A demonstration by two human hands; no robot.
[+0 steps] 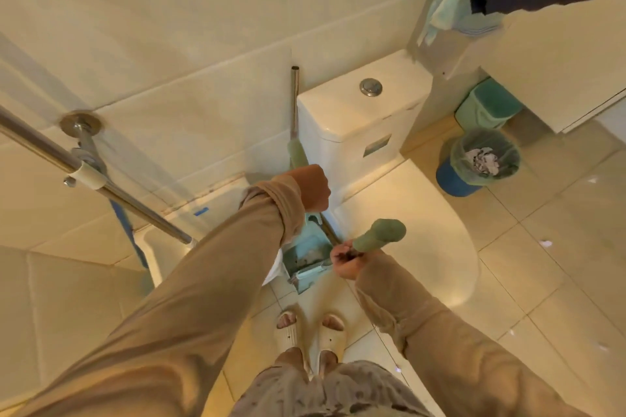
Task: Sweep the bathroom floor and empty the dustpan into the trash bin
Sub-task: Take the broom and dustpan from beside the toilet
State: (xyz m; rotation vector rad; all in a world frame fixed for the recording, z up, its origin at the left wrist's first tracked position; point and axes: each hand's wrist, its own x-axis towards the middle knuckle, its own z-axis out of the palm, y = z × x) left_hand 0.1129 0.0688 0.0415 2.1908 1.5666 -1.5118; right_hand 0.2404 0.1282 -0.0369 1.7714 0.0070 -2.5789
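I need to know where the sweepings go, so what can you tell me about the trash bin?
The trash bin is a round blue bucket lined with a thin green bag folded over its rim. Crumpled white paper lies inside. It stands upright and open on the tiled floor, right of the toilet, beside a green container. Neither of the hands touches it.

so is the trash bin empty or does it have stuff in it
Not empty: crumpled pale paper sits inside the lined trash bin, well below the rim. How deep the paper goes cannot be told.

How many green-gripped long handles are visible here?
2: one handle beside the toilet tank, held by the left hand; another in the right hand.
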